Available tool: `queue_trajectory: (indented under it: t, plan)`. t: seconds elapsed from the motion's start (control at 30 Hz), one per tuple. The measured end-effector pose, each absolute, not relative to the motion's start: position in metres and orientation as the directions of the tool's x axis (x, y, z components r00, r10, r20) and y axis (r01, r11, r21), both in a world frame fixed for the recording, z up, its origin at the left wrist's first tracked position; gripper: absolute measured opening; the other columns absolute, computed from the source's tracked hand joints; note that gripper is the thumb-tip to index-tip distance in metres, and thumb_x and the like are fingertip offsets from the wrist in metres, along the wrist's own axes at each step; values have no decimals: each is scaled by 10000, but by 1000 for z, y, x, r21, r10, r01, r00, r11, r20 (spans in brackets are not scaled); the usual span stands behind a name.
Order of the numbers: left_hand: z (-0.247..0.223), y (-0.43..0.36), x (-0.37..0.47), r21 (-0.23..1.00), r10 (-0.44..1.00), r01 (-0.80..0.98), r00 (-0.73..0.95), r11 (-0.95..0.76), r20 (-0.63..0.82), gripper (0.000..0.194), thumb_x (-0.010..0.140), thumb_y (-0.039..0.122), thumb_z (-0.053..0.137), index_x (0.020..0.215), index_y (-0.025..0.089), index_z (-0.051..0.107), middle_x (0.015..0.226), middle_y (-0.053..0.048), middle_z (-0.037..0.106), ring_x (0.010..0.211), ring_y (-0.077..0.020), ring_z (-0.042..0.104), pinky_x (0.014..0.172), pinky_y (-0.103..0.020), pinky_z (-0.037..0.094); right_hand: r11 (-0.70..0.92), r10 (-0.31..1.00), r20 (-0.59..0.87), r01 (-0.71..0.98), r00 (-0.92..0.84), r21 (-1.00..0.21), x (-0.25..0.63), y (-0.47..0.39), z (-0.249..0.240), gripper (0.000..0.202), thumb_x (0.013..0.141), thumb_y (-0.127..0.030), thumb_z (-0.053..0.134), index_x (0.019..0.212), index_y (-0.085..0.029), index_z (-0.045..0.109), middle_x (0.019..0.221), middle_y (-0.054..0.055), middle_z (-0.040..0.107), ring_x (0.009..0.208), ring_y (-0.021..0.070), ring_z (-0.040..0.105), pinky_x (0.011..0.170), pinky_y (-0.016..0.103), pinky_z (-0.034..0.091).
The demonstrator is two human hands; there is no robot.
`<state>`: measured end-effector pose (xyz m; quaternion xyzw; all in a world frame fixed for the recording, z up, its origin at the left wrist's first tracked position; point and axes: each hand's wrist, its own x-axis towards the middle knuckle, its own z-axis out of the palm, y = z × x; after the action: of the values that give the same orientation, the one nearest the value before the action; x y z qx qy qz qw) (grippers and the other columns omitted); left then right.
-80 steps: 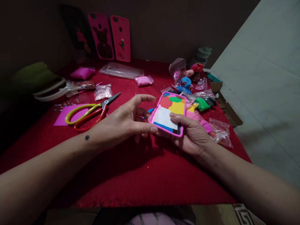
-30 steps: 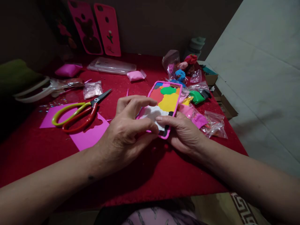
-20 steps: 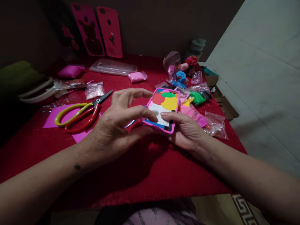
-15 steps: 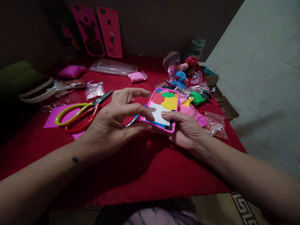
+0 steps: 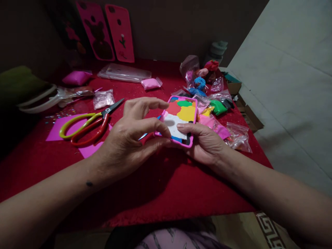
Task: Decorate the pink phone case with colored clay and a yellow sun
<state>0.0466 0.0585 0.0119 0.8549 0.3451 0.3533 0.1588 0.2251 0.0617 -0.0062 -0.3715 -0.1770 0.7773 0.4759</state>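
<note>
A phone case (image 5: 188, 114) with a pink rim is covered in patches of coloured clay: red, yellow, green, white, blue and black. My right hand (image 5: 204, 140) grips its lower right side, the thumb lying on the white patch and the other fingers underneath. At the lower left edge, my left hand (image 5: 137, 128) pinches the case between index finger and thumb, its upper fingers curved above the surface. Beside the left hand lie scissors (image 5: 89, 126) with one yellow and one red handle, blades pointing away. A blue-and-silver blade-like tool (image 5: 143, 136) is partly hidden behind that hand.
Packets of coloured clay (image 5: 218, 107) crowd the right of the red-covered table (image 5: 155, 193). Two decorated pink cases (image 5: 120, 34) lean against the back wall. Clear cases (image 5: 124, 73), a pink packet (image 5: 151, 83) and pink sheets (image 5: 90, 149) lie further left. A bottle (image 5: 217, 52) stands behind.
My left thumb and index finger have come closer in on the case's lower left edge. The right hand keeps its hold. The view has shifted slightly.
</note>
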Motion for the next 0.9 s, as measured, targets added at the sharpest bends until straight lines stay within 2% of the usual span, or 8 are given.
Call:
queue_trajectory:
  t: [0.13, 0.27, 0.47, 0.6, 0.9]
  plan:
    - [9, 57, 50, 399, 627, 486, 555, -778, 547, 59, 842, 186, 675, 865, 228, 711, 1273, -96, 584, 1237, -302, 490, 1036, -526, 405, -473, 875, -408, -649, -262, -596, 224, 61, -7, 339, 658, 27, 592, 948, -124, 679, 769, 21, 739, 673, 153, 680, 725, 279, 593]
    - [5, 58, 53, 296, 571, 505, 572, -811, 589, 78, 859, 208, 657, 818, 239, 717, 1221, -92, 625, 1208, -306, 505, 1004, -531, 405, -428, 899, -367, -659, -239, -618, 222, 59, -9, 341, 642, 34, 631, 931, -138, 686, 740, 0, 722, 650, 138, 657, 673, 252, 561]
    - [3, 57, 55, 307, 599, 537, 535, -786, 596, 68, 855, 234, 653, 804, 247, 695, 1232, -78, 635, 1196, -303, 514, 1006, -527, 397, -422, 904, -347, -656, -251, -625, 221, 58, -10, 326, 664, 6, 641, 937, -166, 685, 785, 0, 733, 700, 150, 657, 728, 276, 545]
    - [3, 54, 57, 331, 608, 527, 537, -783, 584, 73, 850, 232, 656, 857, 274, 716, 1237, -69, 629, 1191, -298, 511, 1016, -533, 383, -420, 906, -334, -661, -261, -622, 221, 58, -11, 299, 675, 14, 619, 921, -145, 678, 764, 8, 723, 677, 137, 651, 666, 241, 537]
    - [1, 53, 62, 329, 588, 504, 539, -799, 603, 115, 843, 212, 655, 753, 227, 725, 1160, -89, 640, 1167, -304, 515, 979, -492, 423, -314, 949, -242, -647, -201, -694, 219, 55, -15, 387, 662, 16, 635, 1007, -155, 675, 788, 4, 735, 686, 131, 653, 643, 223, 519]
